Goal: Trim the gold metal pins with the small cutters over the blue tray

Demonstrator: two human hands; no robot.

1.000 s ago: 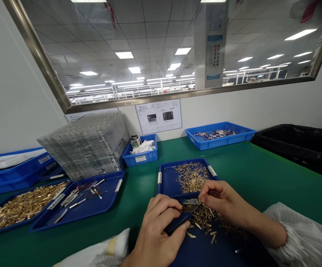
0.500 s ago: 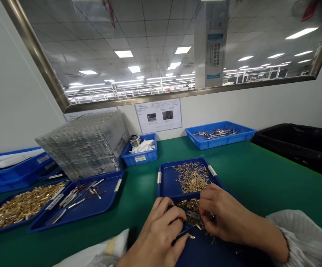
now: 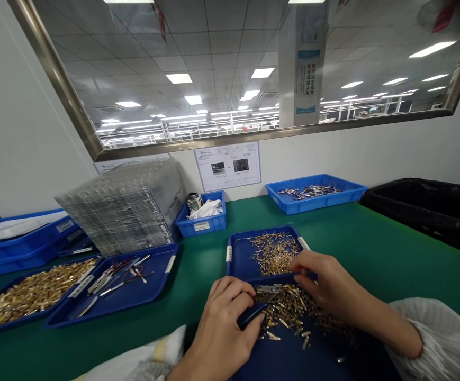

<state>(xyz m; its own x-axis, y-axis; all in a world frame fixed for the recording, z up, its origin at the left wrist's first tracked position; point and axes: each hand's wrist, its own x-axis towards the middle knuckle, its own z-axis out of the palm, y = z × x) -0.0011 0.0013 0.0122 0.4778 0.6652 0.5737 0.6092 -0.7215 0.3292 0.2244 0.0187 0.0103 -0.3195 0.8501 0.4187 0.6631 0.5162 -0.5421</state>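
My left hand is wrapped round the dark blue handles of a pair of pliers. The metal jaws point right, over a near dark blue tray with a heap of small gold-coloured metal pieces. My right hand is just right of the jaws and apart from them, above the heap's far edge. Its thumb and fingers are pinched together; whatever is between them is hidden. Directly beyond, a second dark blue tray holds thin gold-coloured metal pieces.
Left are a tray of gold-coloured pieces, a tray with wired parts and a stack of clear plastic trays. A small blue bin and a blue tray stand at the back. A black-lined bin is at right.
My right hand has moved away from the plier jaws, up and to the right. The jaws and more of the heap now show between my hands.
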